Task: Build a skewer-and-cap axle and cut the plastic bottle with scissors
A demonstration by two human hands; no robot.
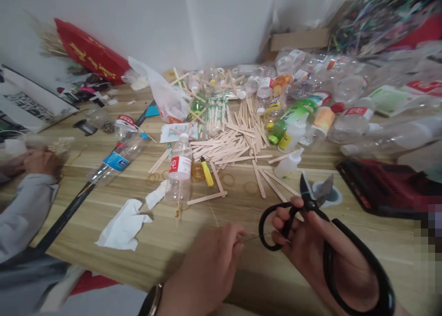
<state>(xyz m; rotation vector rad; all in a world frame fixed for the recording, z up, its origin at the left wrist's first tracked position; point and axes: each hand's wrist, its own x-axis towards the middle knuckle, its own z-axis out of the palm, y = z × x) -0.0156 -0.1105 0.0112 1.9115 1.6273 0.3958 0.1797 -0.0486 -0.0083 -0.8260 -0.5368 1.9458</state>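
Wood-grain bench (162, 248), cluttered, pale wall (224, 26) behind. Nearest, over the bench's front edge: left hand (207, 265), thumb and fingertips pressed together, pinching a thin tan strand (252, 237) that runs toward the other hand. Can't tell if it's a sliver of wood or a cord; where it ends is unclear too. Right hand (311, 254), to the right over the same edge, grips scissors (310, 206): fingers curled about one black loop, thumb on the other handle, blades pointing up to the far edge and seemingly apart.

Handling, judged: scissors rigid, moderately heavy, sharp at the front; hold by the loops only, keep skin off the blades. Big loops should give a secure grip. Strand looks very light, easily bent or snapped; pinch near an end, little pressure.

Next out: crumpled tissue (122, 226) toward the left end, soft, tears easily. Clear bottle (179, 166) upright mid-bench, likely light, dents if squeezed; take the labelled middle. Yellow-handled tool (207, 172) and rubber bands (197, 172) just beside it. Further: loose pile of flat wooden sticks (235, 143), light, stiff. More plastic bottles (352, 115) toward the right end, cardboard box (299, 38) by the far edge.
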